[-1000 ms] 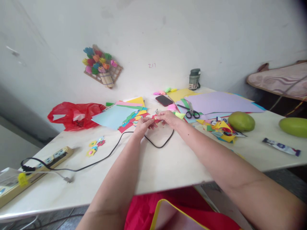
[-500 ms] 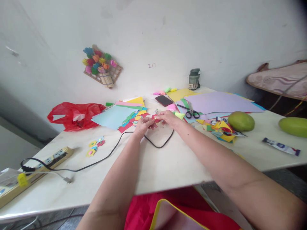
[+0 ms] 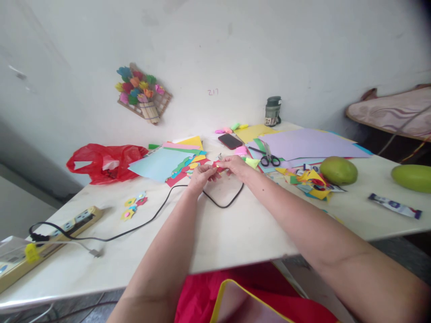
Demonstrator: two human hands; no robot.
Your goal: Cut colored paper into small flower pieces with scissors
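My left hand (image 3: 202, 176) and my right hand (image 3: 235, 166) meet over the middle of the table, both pinching a small red paper piece (image 3: 220, 166) between them. A small yellow spot shows on the piece, partly covered by my fingers. Just left of my left hand lie cut strips of coloured paper (image 3: 183, 169). A black cable (image 3: 222, 207) loops on the table beneath my hands. Small finished-looking paper flowers (image 3: 129, 207) with coloured centres rest at the left.
Around the table (image 3: 232, 242) are a red plastic bag (image 3: 104, 163), power strip (image 3: 77, 222), phone (image 3: 230, 141), black scissors (image 3: 269, 160), purple paper (image 3: 303, 142), paper scraps (image 3: 313, 181), green fruit (image 3: 338, 170), glue tube (image 3: 393, 206) and a green cup (image 3: 272, 111).
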